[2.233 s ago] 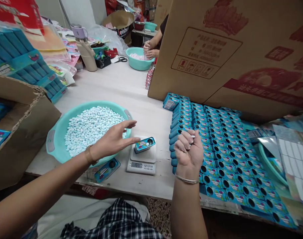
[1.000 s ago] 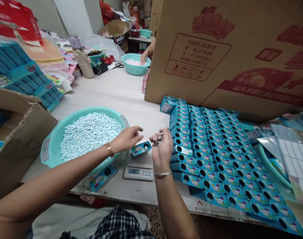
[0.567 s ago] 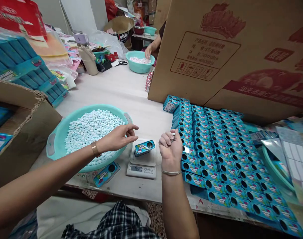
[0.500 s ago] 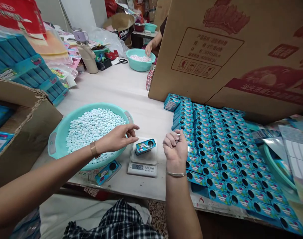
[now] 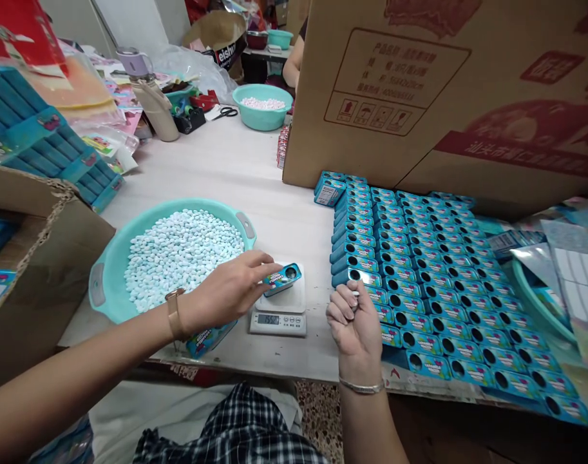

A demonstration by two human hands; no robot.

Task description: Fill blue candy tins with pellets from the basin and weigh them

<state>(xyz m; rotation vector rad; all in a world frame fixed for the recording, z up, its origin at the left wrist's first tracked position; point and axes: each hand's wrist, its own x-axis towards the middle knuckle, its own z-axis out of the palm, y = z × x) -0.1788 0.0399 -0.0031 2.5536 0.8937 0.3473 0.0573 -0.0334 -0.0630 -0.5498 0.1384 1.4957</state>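
My left hand reaches in from the left, its thumb and fingers closed on the left end of a small blue candy tin. That tin rests on a white digital scale with a lit display. To the right of the scale, my right hand is curled palm up, pinching a small white candy between thumb and fingers. A turquoise basin full of pale blue and white candies stands at the left. Another blue tin lies partly hidden under my left wrist.
Rows of blue tins cover the table's right side before a large cardboard box. An open carton stands at left. Behind are a bottle, scissors and another candy basin. A co-worker's arm shows there.
My left hand has moved down and right onto the tin on the scale, its fingers closing there. My right hand shifted slightly right and down. The co-worker's hand has left the far basin.
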